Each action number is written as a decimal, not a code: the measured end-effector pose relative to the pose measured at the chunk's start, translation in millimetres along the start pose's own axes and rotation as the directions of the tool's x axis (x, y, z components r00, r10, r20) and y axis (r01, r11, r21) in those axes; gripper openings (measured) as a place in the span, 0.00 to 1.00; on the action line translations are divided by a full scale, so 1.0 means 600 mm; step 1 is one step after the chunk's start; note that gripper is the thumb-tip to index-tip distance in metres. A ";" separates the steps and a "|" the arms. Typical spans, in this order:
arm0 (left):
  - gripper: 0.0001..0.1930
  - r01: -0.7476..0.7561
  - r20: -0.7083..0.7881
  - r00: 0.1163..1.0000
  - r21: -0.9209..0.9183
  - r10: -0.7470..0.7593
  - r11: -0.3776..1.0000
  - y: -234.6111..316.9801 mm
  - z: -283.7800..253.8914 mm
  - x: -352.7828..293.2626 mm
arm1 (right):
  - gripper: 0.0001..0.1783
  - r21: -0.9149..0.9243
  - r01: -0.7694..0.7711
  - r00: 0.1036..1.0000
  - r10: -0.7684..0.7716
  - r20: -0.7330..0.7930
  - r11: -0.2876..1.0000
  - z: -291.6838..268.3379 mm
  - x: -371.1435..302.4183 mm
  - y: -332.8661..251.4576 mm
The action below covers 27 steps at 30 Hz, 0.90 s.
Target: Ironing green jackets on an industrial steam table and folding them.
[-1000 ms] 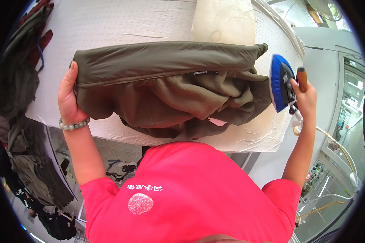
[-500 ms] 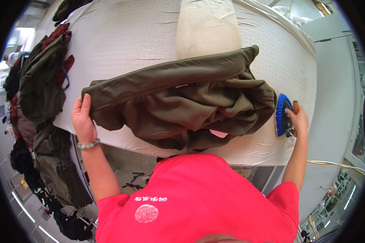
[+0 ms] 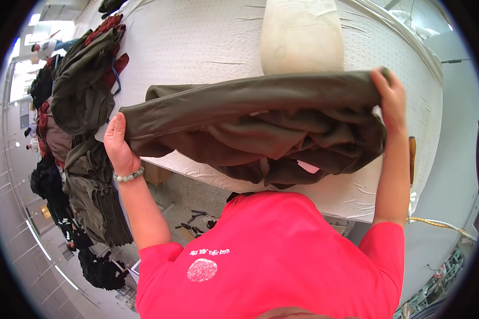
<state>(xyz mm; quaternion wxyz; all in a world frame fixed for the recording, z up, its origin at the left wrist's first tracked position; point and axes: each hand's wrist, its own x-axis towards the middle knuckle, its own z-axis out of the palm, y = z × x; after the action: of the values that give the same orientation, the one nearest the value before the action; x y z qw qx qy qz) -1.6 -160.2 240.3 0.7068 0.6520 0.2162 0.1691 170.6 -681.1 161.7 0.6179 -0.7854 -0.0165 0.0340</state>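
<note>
An olive-green garment [image 3: 239, 133] is stretched from side to side over the white padded table, its long smooth band [image 3: 250, 95] along the far edge. My left hand [image 3: 121, 146] grips the band's left end, thumb on top. At the far right corner my right hand [image 3: 391, 101] is closed on the other end. Loose folds hang toward my body, with a pink tag [image 3: 307, 167] showing among them. The brown handle [image 3: 412, 159] of the iron shows just right of my right forearm; most of the iron is hidden.
A pale padded form [image 3: 302, 40] lies on the white table [image 3: 207, 42] beyond the garment. Olive and dark red garments [image 3: 88, 90] hang over the table's left side. A cord [image 3: 442, 224] runs off the table's right edge.
My right hand has let go of the iron and moved up and left to take the garment's far right end. The garment's band is now pulled straighter between both hands.
</note>
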 end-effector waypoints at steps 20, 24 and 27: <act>0.09 -0.522 -0.117 0.835 0.143 0.538 0.841 0.017 0.084 0.113 | 0.18 0.239 -0.149 0.865 0.244 -0.439 0.960 -0.061 -0.112 -0.073; 0.11 -0.584 -0.530 0.583 0.253 0.615 0.771 0.069 -0.095 0.103 | 0.20 0.078 0.314 0.879 -0.321 0.352 0.946 0.027 -0.229 -0.168; 0.18 0.050 0.036 0.998 -0.270 -0.041 0.962 -0.011 -0.206 -0.017 | 0.23 0.130 0.236 0.921 -0.264 0.287 0.963 0.079 -0.205 -0.162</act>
<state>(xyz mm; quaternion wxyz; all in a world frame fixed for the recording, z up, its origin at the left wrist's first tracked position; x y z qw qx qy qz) -75.2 -61.3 227.5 0.7963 0.5465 0.1952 0.1709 46.1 -620.5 249.1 0.6433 -0.7326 -0.2093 0.0752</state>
